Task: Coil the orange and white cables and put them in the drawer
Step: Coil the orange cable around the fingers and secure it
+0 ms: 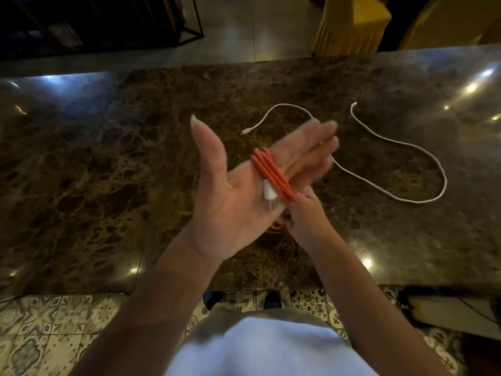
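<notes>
Orange cable (273, 177), light and springy, wraps the flat left hand (244, 191); right hand (303, 213) pinches its tail; white cable (393, 156) limp on counter (108, 158)

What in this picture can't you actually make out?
- Head view: the right hand fingertips are hidden behind the left hand, so its grip is unclear.
- The orange cable passes behind the left hand; its loose end is hidden.
- The left hand's fingers are motion-blurred.
- No drawer is in view.
</notes>
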